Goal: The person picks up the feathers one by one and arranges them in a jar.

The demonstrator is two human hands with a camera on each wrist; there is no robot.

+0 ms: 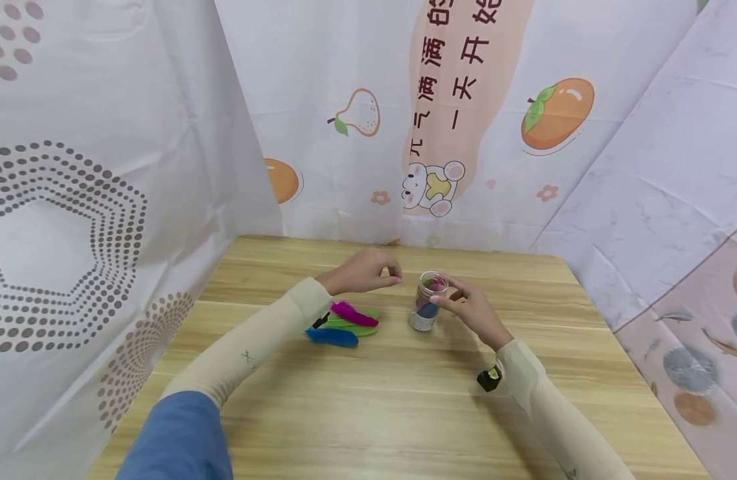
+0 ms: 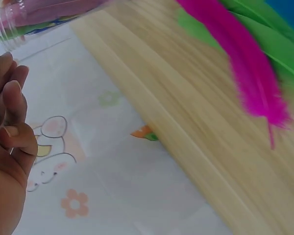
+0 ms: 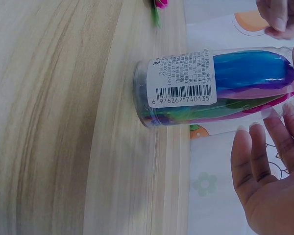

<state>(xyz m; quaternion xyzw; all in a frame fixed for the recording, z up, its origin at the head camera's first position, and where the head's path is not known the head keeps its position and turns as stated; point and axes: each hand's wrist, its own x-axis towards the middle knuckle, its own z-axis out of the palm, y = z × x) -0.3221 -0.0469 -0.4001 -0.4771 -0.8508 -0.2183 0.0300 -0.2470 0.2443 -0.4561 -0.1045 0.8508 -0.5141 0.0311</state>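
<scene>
A clear plastic jar (image 1: 427, 308) with a barcode label (image 3: 181, 93) stands upright on the wooden table, its mouth uncovered. Blue, purple, green and pink feathers (image 3: 255, 71) show through its wall. My right hand (image 1: 473, 312) holds the jar near its rim between thumb and fingers. Left of the jar, my left hand (image 1: 364, 272) hovers above the table with loosely bent fingers and nothing in them. Below that hand lie loose feathers: a magenta feather (image 2: 240, 58), green feathers (image 2: 279, 49) and a blue feather (image 1: 332, 337).
The wooden table (image 1: 374, 413) ends at a back edge against a printed white curtain (image 1: 344, 180). More cloth hangs at the left (image 1: 182, 167) and right. A small black device (image 1: 489, 379) sits at my right wrist.
</scene>
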